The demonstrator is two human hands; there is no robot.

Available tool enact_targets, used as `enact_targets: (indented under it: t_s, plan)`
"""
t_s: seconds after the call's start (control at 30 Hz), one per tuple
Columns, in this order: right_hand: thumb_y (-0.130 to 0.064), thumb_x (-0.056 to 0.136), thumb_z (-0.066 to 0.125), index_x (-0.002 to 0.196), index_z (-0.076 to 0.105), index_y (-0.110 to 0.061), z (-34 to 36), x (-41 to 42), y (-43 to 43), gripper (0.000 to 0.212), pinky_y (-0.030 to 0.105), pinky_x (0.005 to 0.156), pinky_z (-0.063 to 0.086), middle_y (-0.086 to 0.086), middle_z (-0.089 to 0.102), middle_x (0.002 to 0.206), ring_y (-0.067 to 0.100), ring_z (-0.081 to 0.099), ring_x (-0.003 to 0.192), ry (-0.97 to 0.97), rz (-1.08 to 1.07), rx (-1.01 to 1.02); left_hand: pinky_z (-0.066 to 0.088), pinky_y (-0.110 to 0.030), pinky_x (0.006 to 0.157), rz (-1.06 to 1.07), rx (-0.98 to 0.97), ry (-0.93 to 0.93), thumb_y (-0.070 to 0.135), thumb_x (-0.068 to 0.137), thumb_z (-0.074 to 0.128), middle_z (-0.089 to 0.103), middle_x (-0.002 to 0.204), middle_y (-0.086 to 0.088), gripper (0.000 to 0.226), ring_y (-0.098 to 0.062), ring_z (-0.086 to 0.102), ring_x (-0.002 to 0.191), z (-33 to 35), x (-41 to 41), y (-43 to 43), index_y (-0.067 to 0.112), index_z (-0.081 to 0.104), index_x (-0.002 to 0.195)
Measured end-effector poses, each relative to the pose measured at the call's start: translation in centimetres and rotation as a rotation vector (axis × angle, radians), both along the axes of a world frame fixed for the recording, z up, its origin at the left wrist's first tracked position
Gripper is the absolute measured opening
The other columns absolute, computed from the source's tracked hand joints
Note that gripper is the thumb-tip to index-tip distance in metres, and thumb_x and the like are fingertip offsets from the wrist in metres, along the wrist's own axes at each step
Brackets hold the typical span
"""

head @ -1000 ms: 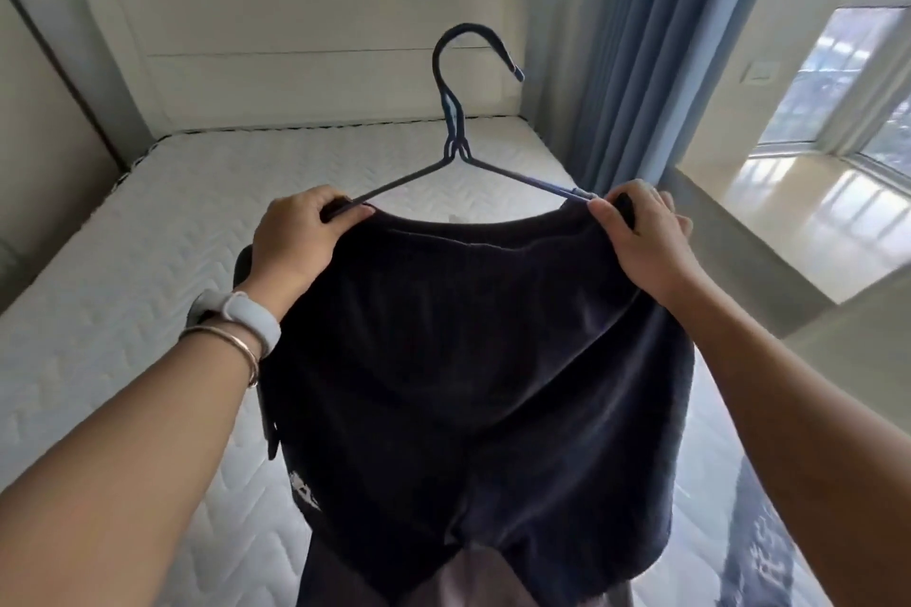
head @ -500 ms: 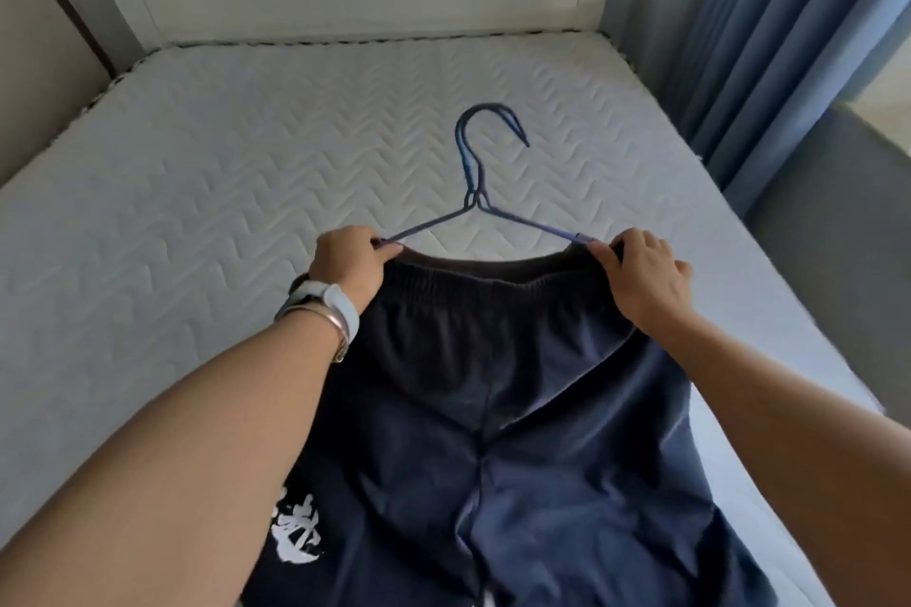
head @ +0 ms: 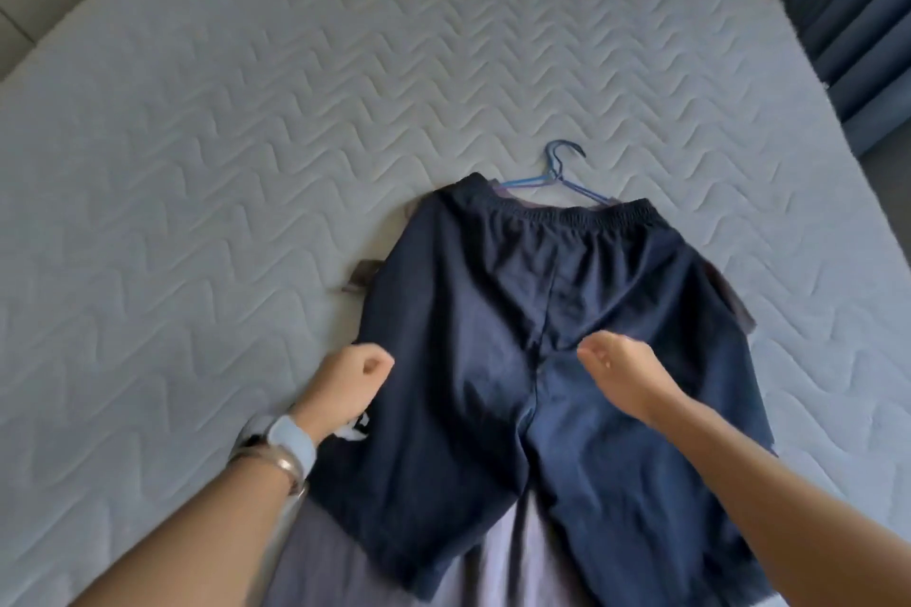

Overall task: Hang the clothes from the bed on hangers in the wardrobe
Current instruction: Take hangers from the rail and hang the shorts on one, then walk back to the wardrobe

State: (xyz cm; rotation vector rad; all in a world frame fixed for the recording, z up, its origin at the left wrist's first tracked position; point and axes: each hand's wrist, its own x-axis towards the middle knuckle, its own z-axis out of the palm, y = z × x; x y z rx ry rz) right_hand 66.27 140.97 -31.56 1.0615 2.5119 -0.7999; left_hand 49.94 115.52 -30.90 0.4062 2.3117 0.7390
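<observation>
Left hand: left hand [head: 352, 380] hovers at the 9 o'clock edge of the navy shorts [head: 532, 360], fingers curled loosely, grasping nothing
Right hand: right hand [head: 623, 372] hangs above the shorts' middle seam, fingers loosely bent, released
Shorts: spread flat on the bed [head: 246, 138], waistband toward 12 o'clock, over a grey garment [head: 493, 567]
Hanger: blue hanger [head: 557, 175] lies at 12 o'clock of the waistband
Change: half a second ago both hands gripped the waistband and hanger; now both have let go
Hidden: hanger's lower bar under cloth; white print by the left wrist mostly covered; motion blur softens both hands
</observation>
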Motion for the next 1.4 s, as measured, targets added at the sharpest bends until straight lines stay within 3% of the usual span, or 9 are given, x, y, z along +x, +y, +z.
enact_targets:
  t_s: [0.33,0.5,0.73,0.93,0.97,1.03,1.13,1.23,1.4]
  plan:
    - [-0.013,0.088,0.051,0.064,0.057,-0.028,10.1,10.2,-19.9,0.029,0.034,0.077,0.05,0.002,0.063,0.073,0.024,0.06,0.074,-0.157,0.016,-0.309,0.039,0.004,0.066,0.187,-0.029,-0.179,0.007,0.084,0.062,0.069,0.081,0.006,0.03,0.014,0.061,0.071,8.0,15.3,-32.2,0.034,0.06,0.071]
    - [-0.002,0.092,0.048,0.075,0.061,-0.008,13.4,13.4,-33.8,0.021,0.01,0.049,0.042,0.013,0.059,0.071,0.001,0.058,0.047,-0.084,-0.018,-0.396,0.045,-0.012,0.073,0.4,0.017,-0.259,0.014,0.089,0.057,0.068,0.087,0.002,0.013,-0.012,0.064,0.087,11.4,24.2,-48.2,0.023,0.065,0.087]
    - [-0.002,0.095,0.042,0.082,0.057,-0.004,13.6,17.2,-52.6,0.019,0.019,0.045,0.037,0.007,0.055,0.069,0.01,0.057,0.051,-0.264,-0.027,-0.59,0.042,-0.013,0.047,1.09,0.154,-0.367,0.005,0.085,0.061,0.063,0.071,-0.01,0.005,-0.024,0.058,0.072,10.5,38.5,-65.5,0.004,0.065,0.083]
    - [-0.004,0.084,0.064,0.074,0.062,-0.013,11.8,16.1,-61.1,0.013,0.012,0.035,0.043,0.002,0.061,0.053,-0.002,0.052,0.029,-0.33,0.497,-0.437,0.039,-0.023,0.049,1.582,0.197,-0.548,0.013,0.092,0.051,0.062,0.091,-0.015,0.016,-0.023,0.055,0.074,9.4,47.3,-70.5,0.001,0.06,0.098]
    - [-0.01,0.066,0.081,0.071,0.068,-0.015,11.8,14.9,-62.3,0.014,0.009,0.043,0.047,-0.004,0.062,0.047,-0.005,0.053,0.03,-0.509,0.379,-0.675,0.036,-0.024,0.056,1.658,0.206,-0.585,0.017,0.092,0.051,0.062,0.096,-0.014,0.019,-0.024,0.056,0.079,9.1,47.9,-71.0,0.003,0.06,0.1]
    - [-0.017,0.046,0.09,0.065,0.071,-0.013,10.0,12.5,-64.2,0.027,0.006,0.039,0.042,-0.007,0.063,0.051,-0.004,0.054,0.036,-0.309,0.575,-0.364,0.034,-0.026,0.063,1.775,0.222,-0.634,0.021,0.092,0.051,0.062,0.101,-0.013,0.02,-0.025,0.056,0.086,8.6,48.2,-72.4,0.005,0.059,0.102]
    - [-0.011,0.093,0.048,0.096,0.06,-0.003,9.2,10.2,-68.2,0.015,0.005,0.045,0.039,0.013,0.06,0.098,0.012,0.06,0.073,-0.362,0.685,-0.177,0.036,-0.029,0.068,1.843,0.237,-0.699,0.022,0.093,0.05,0.061,0.101,-0.013,0.021,-0.025,0.056,0.084,8.1,46.7,-74.9,0.005,0.058,0.102]
    - [-0.017,0.097,0.037,0.121,0.058,-0.009,8.0,5.4,-73.2,0.032,0.007,0.077,0.04,0.005,0.053,0.134,0.016,0.05,0.123,-0.458,0.668,-0.255,0.036,-0.03,0.067,1.901,0.253,-0.755,0.025,0.092,0.05,0.06,0.1,-0.013,0.023,-0.025,0.055,0.083,7.5,43.6,-78.3,0.005,0.058,0.102]
    - [-0.014,0.087,0.041,0.096,0.07,-0.03,6.4,-6.7,-82.8,0.034,0.011,0.081,0.045,-0.014,0.068,0.103,-0.001,0.064,0.096,-0.427,0.743,-0.347,0.04,-0.03,0.077,1.943,0.309,-0.703,0.011,0.091,0.053,0.059,0.086,-0.014,0.019,-0.025,0.054,0.077,6.7,35.9,-85.8,-0.006,0.058,0.099]
